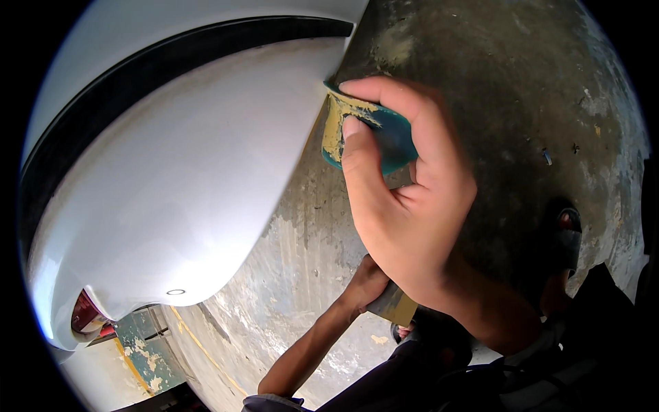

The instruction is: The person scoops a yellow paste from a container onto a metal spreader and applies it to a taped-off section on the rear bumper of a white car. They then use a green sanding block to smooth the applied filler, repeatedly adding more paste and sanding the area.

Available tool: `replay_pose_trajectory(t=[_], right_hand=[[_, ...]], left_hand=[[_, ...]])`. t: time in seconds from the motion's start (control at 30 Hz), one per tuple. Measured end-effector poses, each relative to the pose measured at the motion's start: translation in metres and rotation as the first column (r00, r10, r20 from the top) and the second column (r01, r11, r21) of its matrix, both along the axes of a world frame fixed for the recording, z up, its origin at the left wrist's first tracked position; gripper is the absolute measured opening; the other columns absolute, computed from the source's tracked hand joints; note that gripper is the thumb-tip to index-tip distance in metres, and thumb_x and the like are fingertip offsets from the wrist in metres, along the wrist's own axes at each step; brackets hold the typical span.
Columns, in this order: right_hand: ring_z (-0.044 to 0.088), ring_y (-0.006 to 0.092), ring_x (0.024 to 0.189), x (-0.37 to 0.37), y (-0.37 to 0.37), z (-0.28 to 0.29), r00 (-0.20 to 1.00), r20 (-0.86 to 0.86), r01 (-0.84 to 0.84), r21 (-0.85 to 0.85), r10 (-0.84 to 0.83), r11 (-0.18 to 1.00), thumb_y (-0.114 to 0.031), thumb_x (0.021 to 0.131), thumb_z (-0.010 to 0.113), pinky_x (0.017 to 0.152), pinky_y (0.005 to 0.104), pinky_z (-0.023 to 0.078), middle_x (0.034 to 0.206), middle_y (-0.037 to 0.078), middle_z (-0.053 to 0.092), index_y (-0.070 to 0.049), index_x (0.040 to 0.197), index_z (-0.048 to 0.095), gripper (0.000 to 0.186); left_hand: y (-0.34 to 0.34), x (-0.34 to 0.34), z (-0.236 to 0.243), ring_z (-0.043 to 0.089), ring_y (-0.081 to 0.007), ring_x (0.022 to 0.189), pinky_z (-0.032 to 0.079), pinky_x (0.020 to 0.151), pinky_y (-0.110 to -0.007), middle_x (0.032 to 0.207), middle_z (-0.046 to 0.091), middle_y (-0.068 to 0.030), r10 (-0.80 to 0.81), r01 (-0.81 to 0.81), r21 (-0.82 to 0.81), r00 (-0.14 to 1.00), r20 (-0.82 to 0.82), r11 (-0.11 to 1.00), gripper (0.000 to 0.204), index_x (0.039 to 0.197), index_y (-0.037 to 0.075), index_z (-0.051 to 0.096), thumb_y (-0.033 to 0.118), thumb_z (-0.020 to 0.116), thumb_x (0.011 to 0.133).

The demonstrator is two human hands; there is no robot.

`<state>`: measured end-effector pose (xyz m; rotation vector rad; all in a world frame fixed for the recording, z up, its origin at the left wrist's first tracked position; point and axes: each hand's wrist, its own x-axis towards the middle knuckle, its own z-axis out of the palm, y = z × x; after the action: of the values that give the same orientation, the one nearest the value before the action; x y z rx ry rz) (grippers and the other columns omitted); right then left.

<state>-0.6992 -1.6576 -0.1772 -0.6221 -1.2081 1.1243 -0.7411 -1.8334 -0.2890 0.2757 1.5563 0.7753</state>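
My right hand pinches a teal flexible putty spreader between thumb and fingers. Yellow putty is smeared along the spreader's left side and near my thumb. The spreader's upper left corner meets the edge of a glossy white car body panel in view; whether it touches, I cannot tell. Lower down, my left hand is closed on a flat board with a yellowish coating on its end. My right hand and wrist hide part of that board.
A curved black strip runs along the panel's upper side. A red tail light and a small oval ring sit at its lower end. Stained concrete floor lies below. My sandalled foot is at the right.
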Motion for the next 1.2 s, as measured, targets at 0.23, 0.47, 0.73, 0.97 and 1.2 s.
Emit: replay_pose_trajectory(t=[0.23, 0.47, 0.73, 0.97, 1.2], right_hand=[[0.058, 0.0169, 0.082, 0.01, -0.001, 0.007, 0.996, -0.03, 0.084, 0.117, -0.081, 0.99, 0.012, 0.075, 0.057, 0.07, 0.0243, 0.046, 0.097, 0.012, 0.058, 0.003, 0.099, 0.06, 0.025], [0.058, 0.0147, 0.083, 0.007, -0.009, -0.007, 1.0, -0.018, 0.013, 0.135, -0.011, 0.991, 0.012, 0.078, 0.056, 0.071, 0.0231, 0.046, 0.098, 0.012, 0.058, 0.004, 0.101, 0.058, 0.025], [0.057, 0.0107, 0.079, 0.004, 0.017, -0.002, 0.994, 0.076, 0.068, 0.119, -0.077, 0.991, 0.01, 0.08, 0.055, 0.068, 0.0213, 0.046, 0.097, 0.008, 0.057, 0.002, 0.102, 0.059, 0.023], [0.058, 0.0167, 0.08, 0.002, 0.006, 0.0, 0.99, -0.014, 0.142, 0.197, -0.142, 0.97, 0.014, 0.075, 0.055, 0.065, 0.0239, 0.047, 0.097, 0.012, 0.057, 0.002, 0.099, 0.061, 0.027], [0.058, 0.0153, 0.079, 0.013, -0.013, -0.001, 1.0, 0.001, -0.026, 0.189, 0.027, 0.982, 0.014, 0.076, 0.056, 0.065, 0.0232, 0.047, 0.097, 0.012, 0.057, 0.003, 0.1, 0.061, 0.027]], left_hand=[[0.005, 0.014, 0.027, 0.051, -0.016, 0.102, 0.043, 0.084, -0.03, 0.115, 0.053, -0.0136, -0.133, 0.143, 0.051, 0.979, -0.155, 0.988, 0.045, 0.118, -0.004, 0.049, 0.027, 0.057, 0.087], [-0.023, 0.011, -0.003, 0.049, -0.0169, 0.103, 0.042, 0.085, -0.031, 0.117, 0.052, -0.0141, -0.073, 0.072, -0.066, 0.997, -0.014, 0.995, 0.047, 0.12, -0.004, 0.047, 0.028, 0.056, 0.087], [0.006, 0.001, 0.006, 0.058, -0.0098, 0.078, 0.048, 0.071, -0.025, 0.093, 0.064, -0.0082, 0.009, -0.007, -0.052, 0.999, 0.045, 0.999, 0.035, 0.104, -0.006, 0.059, 0.025, 0.053, 0.091], [0.002, 0.022, 0.023, 0.05, -0.0167, 0.102, 0.042, 0.086, -0.031, 0.114, 0.053, -0.0143, -0.015, 0.015, 0.006, 0.999, -0.041, 1.0, 0.045, 0.118, -0.005, 0.048, 0.028, 0.055, 0.088], [-0.002, 0.01, 0.013, 0.051, -0.0161, 0.1, 0.043, 0.085, -0.03, 0.112, 0.054, -0.0136, -0.012, 0.011, -0.032, 1.0, -0.014, 0.999, 0.043, 0.117, -0.005, 0.049, 0.027, 0.055, 0.089]])
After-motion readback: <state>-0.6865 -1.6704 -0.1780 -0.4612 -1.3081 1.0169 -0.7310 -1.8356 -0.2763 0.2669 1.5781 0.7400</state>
